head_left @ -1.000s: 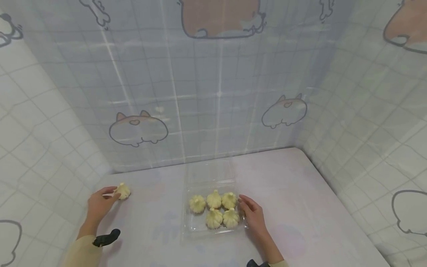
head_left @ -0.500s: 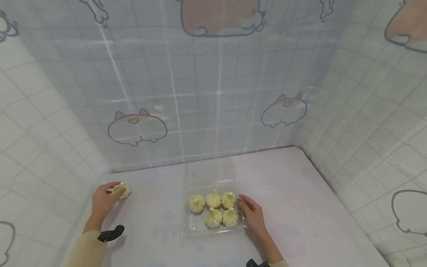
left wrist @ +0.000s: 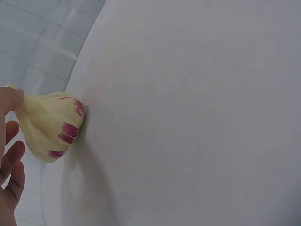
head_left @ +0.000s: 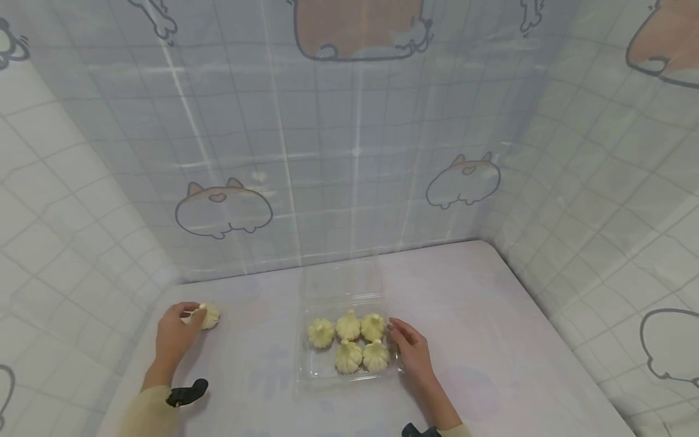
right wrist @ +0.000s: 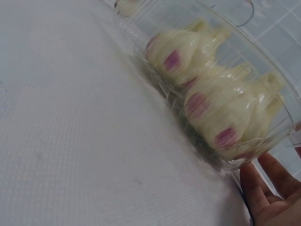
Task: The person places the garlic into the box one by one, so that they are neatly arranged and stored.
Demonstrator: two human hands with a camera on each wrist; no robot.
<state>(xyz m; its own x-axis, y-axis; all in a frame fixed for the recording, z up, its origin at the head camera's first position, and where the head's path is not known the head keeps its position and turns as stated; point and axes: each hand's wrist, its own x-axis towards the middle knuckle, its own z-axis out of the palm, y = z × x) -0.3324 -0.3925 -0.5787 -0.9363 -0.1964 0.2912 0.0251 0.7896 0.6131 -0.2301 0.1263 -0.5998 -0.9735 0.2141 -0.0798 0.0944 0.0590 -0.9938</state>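
My left hand (head_left: 176, 332) is at the far left of the table, its thumb and fingers pinching a garlic bulb (head_left: 210, 316) by the stem. In the left wrist view this pale bulb (left wrist: 52, 125) shows purple streaks on its base, close over the tabletop. A clear plastic clamshell container (head_left: 319, 371) lies with its lid open in the middle. Several garlic bulbs (head_left: 348, 357) sit in it, with a gap at the front left. My right hand (head_left: 414, 352) holds the container's right side, fingertips at the rim and wall; the right wrist view shows fingers (right wrist: 277, 174) against its end.
The container's transparent lid (head_left: 343, 280) is folded back toward the rear wall. Sheets with a grid and corgi drawings (head_left: 224, 212) enclose the pale table (head_left: 491, 315) at the back and sides. Black straps with camera mounts (head_left: 187, 393) sit on the wrists.
My left hand has closed its pinch on the garlic bulb's stem and shifted slightly right, the bulb moving with it. The right hand and the container have stayed in place.
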